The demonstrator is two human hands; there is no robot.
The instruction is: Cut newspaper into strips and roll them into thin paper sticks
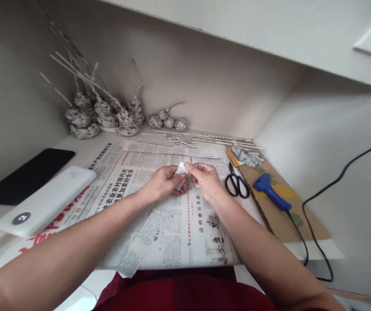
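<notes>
Over the middle of a newspaper sheet, my left hand (164,181) pinches a strip of newspaper (181,169) between thumb and fingers. My right hand (204,177) is closed on the strip's upper corner, with its thumb and forefinger at the tip. Below my left hand, a long printed paper strip (140,242) slants down to the table's front edge; whether it is the same piece, I cannot tell. Printed newspaper sheets (172,229) lie flat under both hands. Black-handled scissors (236,181) rest just right of my right hand.
A blue glue gun (271,192) with a black cord lies on cardboard (308,226) at right, near a crumpled grey cloth or glove (246,155). Thin paper sticks (201,139) and woven paper gourds (127,119) stand behind. A white power bank (49,198) and black pad (26,172) are left.
</notes>
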